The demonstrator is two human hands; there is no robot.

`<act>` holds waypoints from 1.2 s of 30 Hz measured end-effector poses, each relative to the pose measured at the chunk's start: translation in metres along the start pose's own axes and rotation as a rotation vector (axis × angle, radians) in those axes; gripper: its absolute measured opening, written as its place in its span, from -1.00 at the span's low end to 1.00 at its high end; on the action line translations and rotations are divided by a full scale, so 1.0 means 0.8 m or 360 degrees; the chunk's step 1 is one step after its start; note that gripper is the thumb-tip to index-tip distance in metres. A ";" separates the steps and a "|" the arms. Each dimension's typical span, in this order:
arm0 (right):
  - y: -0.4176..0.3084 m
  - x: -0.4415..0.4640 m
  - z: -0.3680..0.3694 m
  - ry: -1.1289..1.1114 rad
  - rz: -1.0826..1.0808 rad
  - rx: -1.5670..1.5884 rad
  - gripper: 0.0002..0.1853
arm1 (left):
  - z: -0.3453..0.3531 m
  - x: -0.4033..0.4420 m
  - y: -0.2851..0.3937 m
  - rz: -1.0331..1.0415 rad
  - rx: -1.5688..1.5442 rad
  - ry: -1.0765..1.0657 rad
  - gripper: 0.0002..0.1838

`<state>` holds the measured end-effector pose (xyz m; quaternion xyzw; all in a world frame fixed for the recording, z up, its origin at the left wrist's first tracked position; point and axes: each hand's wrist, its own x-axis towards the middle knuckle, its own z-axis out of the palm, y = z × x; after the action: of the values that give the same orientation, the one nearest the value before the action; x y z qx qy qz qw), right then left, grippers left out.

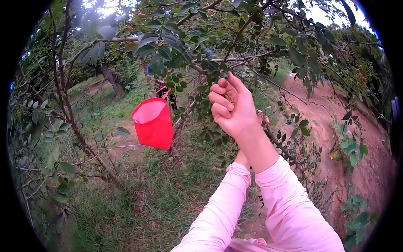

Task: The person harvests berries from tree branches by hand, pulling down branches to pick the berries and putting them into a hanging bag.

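My right hand (233, 105) is raised in the middle of the view, palm towards me, with the fingers curled in. Small greenish-brown berries (229, 99) show in its palm. Its fingertips are close to the leafy branch (210, 67) above. My left arm (222, 197) crosses behind the right wrist. Only a bit of my left hand (263, 118) shows past that wrist, by some twigs, and its fingers are mostly hidden. Left of my right hand, a red open-topped bag (154, 126) hangs from the branches by its strap.
Thin bare stems (69, 105) rise at the left. Reddish berry clusters (362, 77) hang among leaves at the right. A dirt bank (327, 126) slopes along the right, with grass (168, 201) below. Behind the bag, a person (172, 98) is partly hidden by leaves.
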<state>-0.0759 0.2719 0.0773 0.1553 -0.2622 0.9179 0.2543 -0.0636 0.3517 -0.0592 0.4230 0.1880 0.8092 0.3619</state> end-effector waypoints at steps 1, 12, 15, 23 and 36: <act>-0.012 -0.002 -0.003 -0.0023 -0.0054 -0.0017 -0.74 | -0.007 0.005 -0.004 0.0047 0.0167 -0.0040 -0.70; -0.091 0.013 0.032 0.0182 -0.0911 -0.0543 -0.81 | -0.016 0.019 -0.029 -0.0128 0.0040 -0.0051 -0.66; -0.099 0.015 0.043 0.0046 -0.0816 -0.0350 -0.79 | -0.006 0.019 -0.026 -0.0075 0.0065 0.0022 -0.68; -0.137 0.042 0.078 0.0235 -0.0102 0.0256 -0.62 | -0.010 0.015 -0.013 -0.0082 0.0117 -0.0026 -0.69; -0.125 0.019 0.062 0.0203 -0.0004 0.0262 -0.67 | -0.011 0.013 -0.019 -0.0167 0.0010 0.0086 -0.70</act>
<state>-0.0262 0.3234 0.1646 0.1173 -0.1689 0.9441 0.2578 -0.0682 0.3696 -0.0679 0.3916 0.2223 0.7997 0.3972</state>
